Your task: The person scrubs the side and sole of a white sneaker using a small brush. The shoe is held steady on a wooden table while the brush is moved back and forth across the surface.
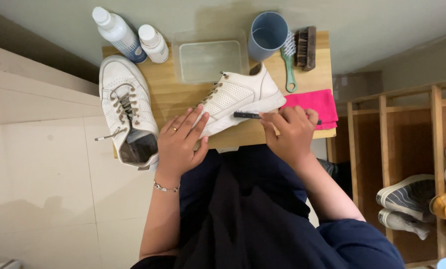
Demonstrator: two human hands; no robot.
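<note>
Head cam, looking straight down at a small light wooden table (pixel 173 102). The left hand (pixel 179 142) lies flat with fingers spread over the toe end of a white perforated leather sneaker (pixel 240 94) that's tipped on its side near the front edge of the table. The right hand (pixel 291 130) is curled around a thin dark brush (pixel 247 115), whose tip sits right against the sneaker's sole edge.

A second white lace-up sneaker (pixel 125 107) sits upright on the left part of the table, laces loose, heel hanging over the front edge.

Along the back edge: two white plastic bottles (pixel 130 35) with white caps side by side (can't see what's in them), then a clear rectangular plastic tub (pixel 210 60) and a grey-blue plastic cup (pixel 267 35) tilted toward the camera; I can't tell if either has anything inside. Next to the cup there's a green-handled scrub brush (pixel 288 65) and a brown wooden brush (pixel 306 47). A bright pink cloth (pixel 315 104) lies folded at the right edge, just beside the right hand.

Off to the right, a wooden shoe rack (pixel 407 129) holds several shoes.
</note>
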